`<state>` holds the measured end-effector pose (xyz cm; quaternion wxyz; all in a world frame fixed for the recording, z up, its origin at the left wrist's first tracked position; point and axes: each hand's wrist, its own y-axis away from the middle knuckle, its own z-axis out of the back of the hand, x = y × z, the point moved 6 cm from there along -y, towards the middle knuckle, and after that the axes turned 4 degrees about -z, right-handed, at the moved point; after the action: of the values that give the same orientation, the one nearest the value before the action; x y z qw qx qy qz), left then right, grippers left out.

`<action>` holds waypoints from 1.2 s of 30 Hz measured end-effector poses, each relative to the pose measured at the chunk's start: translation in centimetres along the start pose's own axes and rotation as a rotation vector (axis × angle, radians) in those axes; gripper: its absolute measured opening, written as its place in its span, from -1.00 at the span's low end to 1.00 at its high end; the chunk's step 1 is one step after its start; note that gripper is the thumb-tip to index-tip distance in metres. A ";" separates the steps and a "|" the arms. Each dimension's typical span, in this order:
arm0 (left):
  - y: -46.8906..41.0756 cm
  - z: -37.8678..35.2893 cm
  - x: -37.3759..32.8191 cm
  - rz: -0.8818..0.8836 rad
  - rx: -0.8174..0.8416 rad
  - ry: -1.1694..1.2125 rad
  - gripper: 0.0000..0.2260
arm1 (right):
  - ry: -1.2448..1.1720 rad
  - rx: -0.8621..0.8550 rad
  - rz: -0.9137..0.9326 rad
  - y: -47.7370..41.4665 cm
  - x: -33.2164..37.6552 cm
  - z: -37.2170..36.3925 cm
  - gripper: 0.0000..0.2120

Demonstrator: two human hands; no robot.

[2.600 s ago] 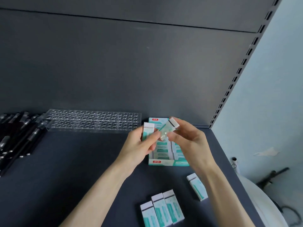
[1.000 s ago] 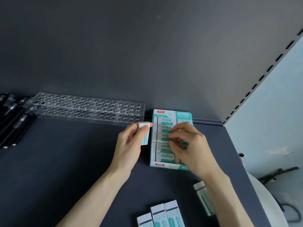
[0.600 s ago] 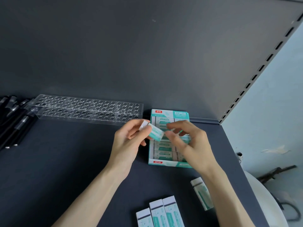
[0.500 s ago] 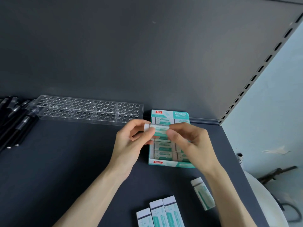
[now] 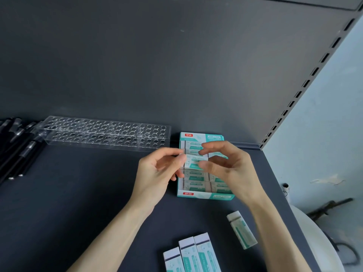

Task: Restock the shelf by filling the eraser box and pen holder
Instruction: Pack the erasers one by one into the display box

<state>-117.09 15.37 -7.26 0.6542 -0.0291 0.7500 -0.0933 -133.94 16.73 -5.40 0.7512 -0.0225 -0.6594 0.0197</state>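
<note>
Pinching the eraser point(image 5: 195, 161) by its left end over the box point(image 5: 206, 195), the left hand point(image 5: 155, 173) holds it — right hand point(image 5: 233, 169) half-curled, hold unclear — likely light, stiff, slick-sleeved.

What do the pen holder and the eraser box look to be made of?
The pen holder looks like clear acrylic or similar hard plastic, glossy: the dark shelf shows through it and the hole rims catch light. The eraser box looks like thin printed card, teal and white, faintly shiny; its flat folded walls suggest card, not certain.
</note>
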 end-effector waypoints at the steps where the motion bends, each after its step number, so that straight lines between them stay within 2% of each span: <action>1: 0.0 0.0 0.1 0.001 0.001 -0.016 -0.95 | 0.009 0.025 -0.012 0.0 -0.1 -0.1 -0.76; 4: 0.1 -0.2 0.3 0.001 0.017 -0.064 -0.96 | 0.035 0.083 0.041 0.2 0.3 -0.3 -0.75; 6: 0.2 -0.3 0.6 -0.032 0.039 -0.187 -0.87 | 0.082 0.059 0.092 0.2 0.7 0.2 -0.79; 9: 0.4 -0.2 1.0 -0.044 0.122 -0.511 -0.53 | 0.159 -0.069 0.092 0.3 0.5 2.4 -0.79; 12: 1.1 -0.9 1.2 0.064 0.279 -0.612 -0.23 | 0.372 -0.166 0.094 0.6 -0.2 4.0 -0.75; 15: 1.6 -1.9 0.7 -0.005 0.372 -0.692 -0.33 | 0.474 -0.192 0.104 0.9 -0.9 4.2 -0.77; 19: 1.6 -2.0 0.4 -0.055 0.373 -0.714 -0.38 | 0.571 -0.218 0.097 1.1 -1.3 4.6 -0.86; 29: 1.5 -1.9 0.8 -0.029 0.344 -0.689 -0.34 | 0.741 -0.235 0.186 0.7 -1.7 3.7 -0.89; 36: 1.3 -1.6 1.5 0.001 0.341 -0.686 -0.20 | 0.745 -0.235 0.129 0.5 -2.1 3.7 -0.91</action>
<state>-118.82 16.60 -8.74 0.8626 0.0510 0.4613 -0.2014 -137.88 17.13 -6.98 0.9286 -0.1554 -0.3365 -0.0185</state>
